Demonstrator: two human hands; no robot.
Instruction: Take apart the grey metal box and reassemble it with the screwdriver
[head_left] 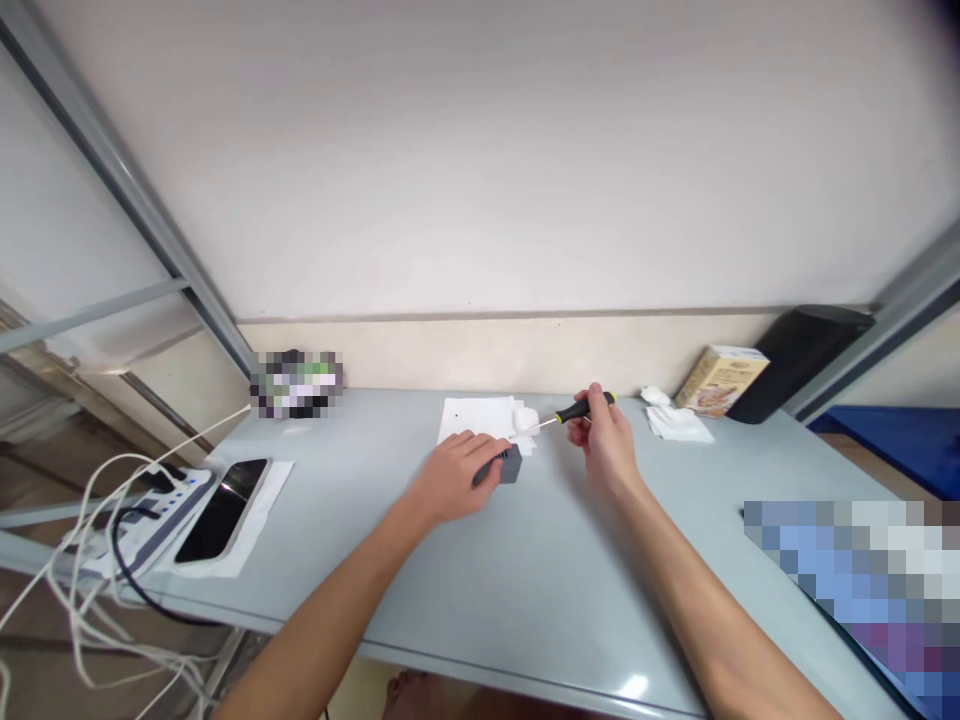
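Observation:
My left hand (459, 472) is closed over a small dark grey box (507, 464) that rests on the pale grey table (525, 590). My right hand (600, 440) grips a small screwdriver (577, 408) with a black and yellow handle. Its thin shaft points left toward a small white object (525, 418) lying on a white sheet of paper (480, 420) just behind the box.
A phone (223, 508) lies on a paper at the left, beside a power strip (142, 515) with white and black cables. At the back right are crumpled tissues (675, 420), a tan carton (720, 380) and a black object (802, 355). A wall rises behind.

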